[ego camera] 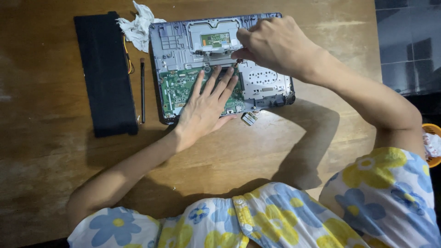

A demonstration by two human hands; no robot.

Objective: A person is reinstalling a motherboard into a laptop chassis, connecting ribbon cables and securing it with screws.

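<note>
An opened grey laptop chassis (pixel 268 85) lies on the brown wooden table (pixel 275 147). Its green circuit board (pixel 177 87) is pressed by the flat, spread left hand (pixel 206 108); the right hand (pixel 273 43) is pinched together on something too small to tell.

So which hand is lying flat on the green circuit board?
The left hand, palm down, fingers spread on the green board. The right hand is bunched, pinching above it.

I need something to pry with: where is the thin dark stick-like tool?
In the head view the thin dark stick-like tool lies on the wooden table, left of the opened laptop chassis and right of the long black battery pack.
</note>
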